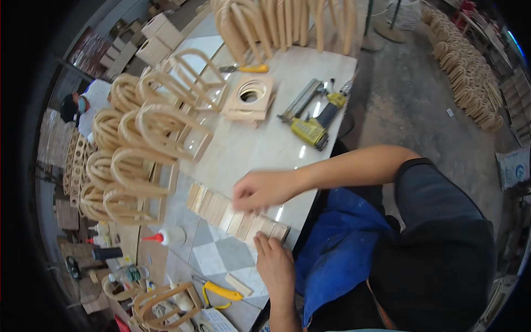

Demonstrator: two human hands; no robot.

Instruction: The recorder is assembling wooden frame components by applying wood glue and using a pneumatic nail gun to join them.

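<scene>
A row of thin wooden strips (213, 209) lies side by side on the table. My right hand (265, 191), slightly blurred, is over the middle of the row with its fingers curled in. Whatever those fingers hold, if anything, is hidden. At the near end of the row rests my left hand (275, 271), fingers stretched out and touching the last strips. One loose wooden strip (238, 284) lies apart, beside yellow-handled pliers (222, 291).
A yellow-green nail gun (319, 120) and square wooden blocks with round holes (250, 94) sit farther up the table. Bent wooden frames (160, 130) crowd the far side. A red-tipped white glue bottle (172, 236) lies there too. Another person (94, 105) is at the far left.
</scene>
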